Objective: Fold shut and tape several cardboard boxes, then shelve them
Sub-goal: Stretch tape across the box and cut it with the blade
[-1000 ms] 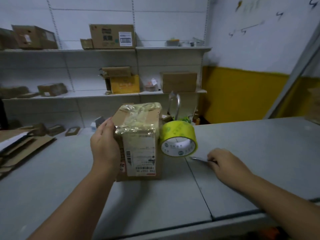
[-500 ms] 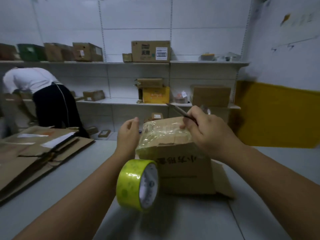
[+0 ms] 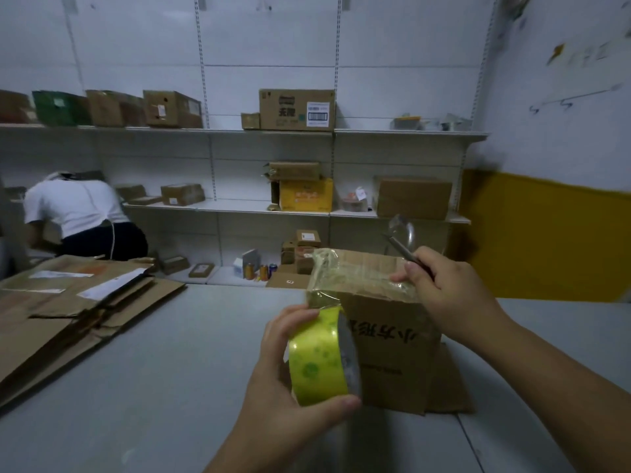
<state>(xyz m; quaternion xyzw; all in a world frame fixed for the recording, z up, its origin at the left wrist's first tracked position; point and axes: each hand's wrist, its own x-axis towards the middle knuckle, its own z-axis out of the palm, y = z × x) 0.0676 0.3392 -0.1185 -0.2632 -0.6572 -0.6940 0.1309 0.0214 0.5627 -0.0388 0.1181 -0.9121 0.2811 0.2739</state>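
Half a second on, the left hand (image 3: 280,380) had left the far side of the cardboard box (image 3: 392,339) and closed round the yellow tape roll (image 3: 316,356), thumb beneath and fingers over the top. It held the roll at the box's near-left corner. The box stood on the grey bench (image 3: 170,370), on a flat cardboard sheet (image 3: 449,380). A crinkled strip of tape (image 3: 358,278) ran from the roll over the box's top.

The right hand (image 3: 450,295) gripped a thin dark tool (image 3: 401,249), its thumb touching the taped top near the right corner.

A pile of flattened cardboard (image 3: 68,302) covered the bench's left side. Beyond the bench, a person in a white shirt (image 3: 75,213) bent over at the left. Wall shelves (image 3: 409,134) carried brown boxes and a yellow box (image 3: 305,196). Small cans (image 3: 263,271) stood low behind the bench.

The left hand and roll hid the box's near-left edge. The tool's far end blurred into a pale loop, so its kind was unclear. The printing on the box's front was partly covered.
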